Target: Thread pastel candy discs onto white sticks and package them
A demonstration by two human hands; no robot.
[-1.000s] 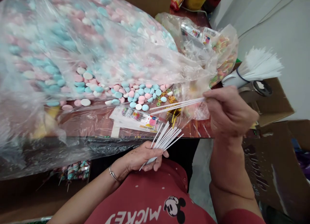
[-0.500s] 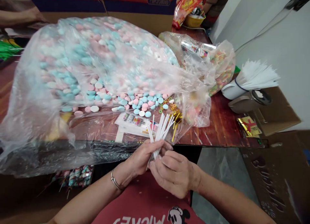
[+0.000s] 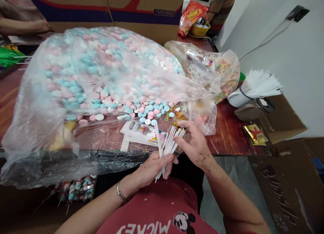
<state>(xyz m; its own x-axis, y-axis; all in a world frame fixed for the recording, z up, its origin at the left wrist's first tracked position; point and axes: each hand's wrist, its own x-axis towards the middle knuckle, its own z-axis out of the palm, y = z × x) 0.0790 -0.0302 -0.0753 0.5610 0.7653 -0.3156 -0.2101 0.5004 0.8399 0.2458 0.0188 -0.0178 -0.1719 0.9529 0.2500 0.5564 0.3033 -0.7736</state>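
Note:
My left hand is closed round the lower ends of a bunch of thin white sticks, which fan upward over the table's front edge. My right hand rests against the upper ends of those sticks, its fingers spread and partly curled on their tips. Just beyond lies a big clear plastic bag full of pink, blue and white round candies, its mouth open toward me with loose candies spilling near the opening. Small printed packets lie under the plastic by the sticks.
A second bag of colourful ring candies sits at the right. A banded bundle of white sticks lies on a tape dispenser. Cardboard boxes stand behind; another person's arm shows at far left.
My right hand brought a few sticks from the right into the left hand's bunch, then slid up from the bunch's base to its tips. The view tilted slightly.

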